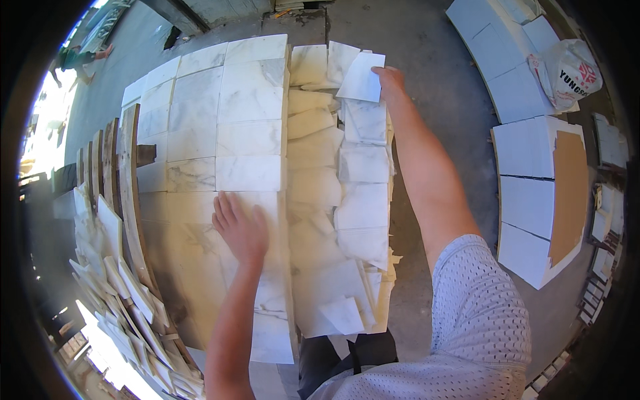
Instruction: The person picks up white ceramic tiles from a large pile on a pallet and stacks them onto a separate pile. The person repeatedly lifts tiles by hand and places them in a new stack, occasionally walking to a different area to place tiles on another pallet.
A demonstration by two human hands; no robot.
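Observation:
My left hand (240,228) lies flat, fingers apart, on the stack of white marble tiles (220,133) laid in rows before me. My right hand (389,79) reaches far forward and grips the right edge of a single white tile piece (360,79), lifted slightly above a row of smaller stacked marble pieces (363,173). Between the two lies another column of uneven marble slabs (313,160).
Wooden pallet slats (127,180) and loose tile offcuts (127,300) stand at the left. On the grey concrete floor (427,53) at the right lie large white slabs (533,193), a brown board (568,187) and a white plastic bag (567,70). A person (80,59) is far off upper left.

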